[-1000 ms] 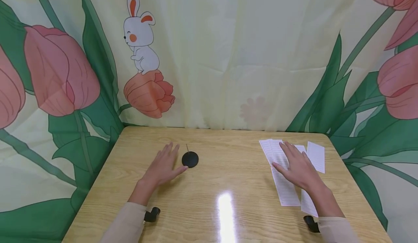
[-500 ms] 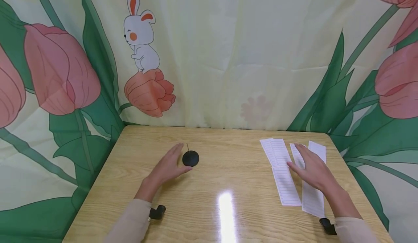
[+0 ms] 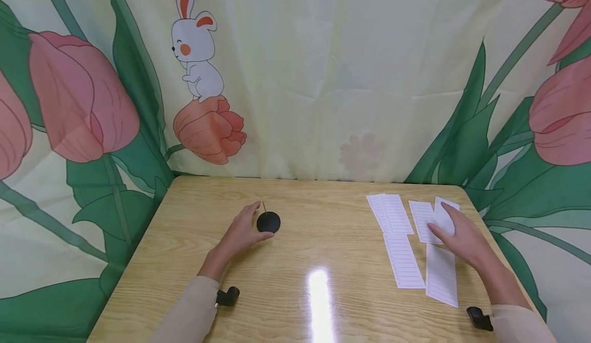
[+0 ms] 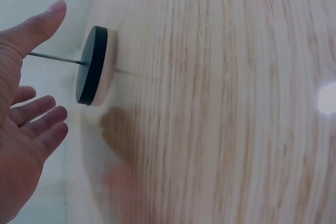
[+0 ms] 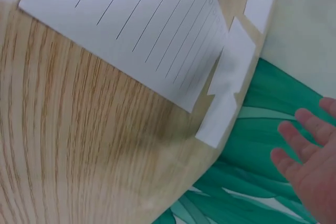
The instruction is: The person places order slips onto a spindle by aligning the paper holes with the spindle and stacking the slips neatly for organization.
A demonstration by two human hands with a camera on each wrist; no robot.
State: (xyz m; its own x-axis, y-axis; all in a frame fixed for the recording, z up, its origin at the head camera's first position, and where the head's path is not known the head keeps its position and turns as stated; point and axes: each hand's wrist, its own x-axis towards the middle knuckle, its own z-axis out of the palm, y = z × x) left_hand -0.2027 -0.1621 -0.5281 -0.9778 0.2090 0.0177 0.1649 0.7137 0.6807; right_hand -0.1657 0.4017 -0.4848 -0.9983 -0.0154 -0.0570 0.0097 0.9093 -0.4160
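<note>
A paper spike, a thin upright metal rod (image 3: 264, 207) on a round black base (image 3: 269, 223), stands on the table left of centre. My left hand (image 3: 240, 234) is beside it with thumb and fingers spread on either side of the base; the left wrist view shows a gap between the hand (image 4: 26, 129) and the rod (image 4: 55, 57). Over at the right, my right hand (image 3: 467, 238) hovers above a white paper slip (image 3: 445, 220), fingers loosely extended, holding nothing. In the right wrist view, the hand (image 5: 315, 156) is apart from the lined paper (image 5: 131, 30).
More lined slips lie to the left of my right hand: overlapping ones (image 3: 392, 214) at the back, one (image 3: 404, 261) nearer, another slip (image 3: 420, 217) and a front right sheet (image 3: 441, 276). A printed curtain (image 3: 295, 86) hangs behind the wooden table (image 3: 323, 245).
My right hand has moved right across the slips, uncovering those on the left. My left hand has shifted slightly right, its fingers coming closer around the spike's base. The papers have stayed put.
</note>
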